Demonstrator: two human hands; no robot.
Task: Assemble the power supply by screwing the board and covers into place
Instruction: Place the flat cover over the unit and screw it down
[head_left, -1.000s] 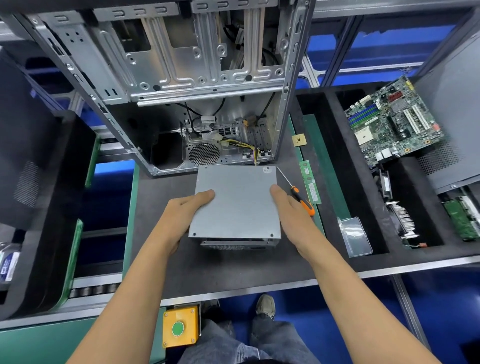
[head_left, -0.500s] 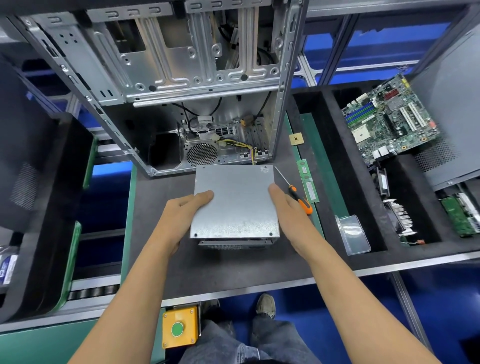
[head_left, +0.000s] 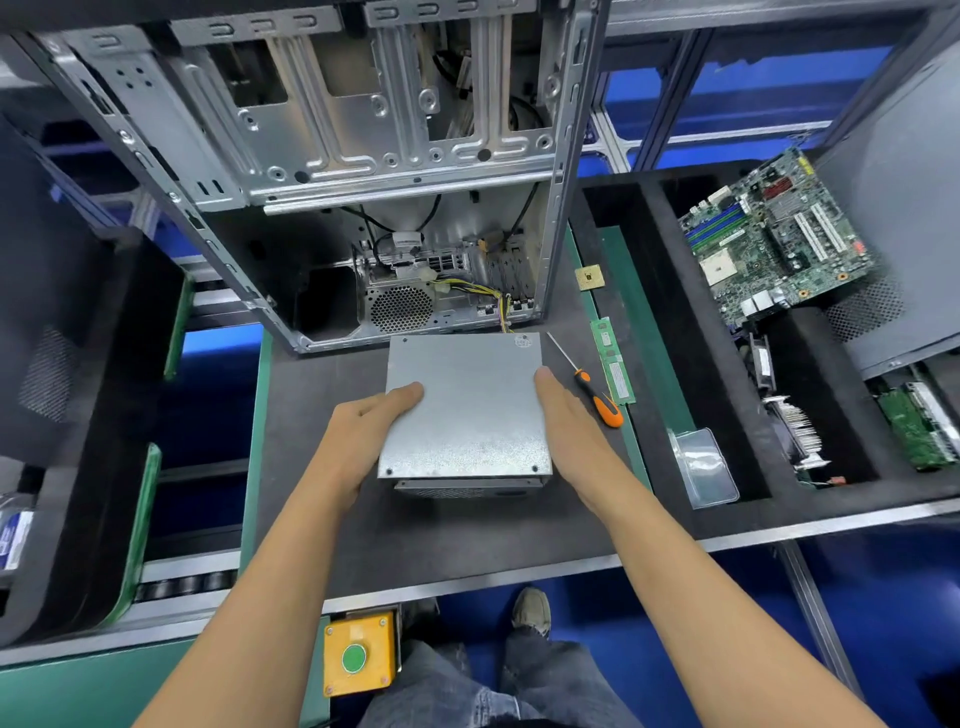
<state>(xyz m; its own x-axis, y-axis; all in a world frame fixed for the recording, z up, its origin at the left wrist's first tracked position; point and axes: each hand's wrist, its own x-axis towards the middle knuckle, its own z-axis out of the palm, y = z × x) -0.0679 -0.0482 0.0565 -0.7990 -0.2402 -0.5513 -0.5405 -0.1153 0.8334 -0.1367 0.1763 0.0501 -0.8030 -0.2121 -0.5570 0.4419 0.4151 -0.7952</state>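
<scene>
I see my left hand (head_left: 358, 441) gripping the left edge of the power supply (head_left: 467, 410), thumb on top, its other fingers hidden. The power supply sits on the dark surface (head_left: 441, 535). My right hand (head_left: 569, 421) presses flat against its right side, fingers straight. Right of it lies an orange screwdriver (head_left: 597, 397).

Grey metal power supply (head_left: 467, 410), flat on black mat, cover on
</scene>
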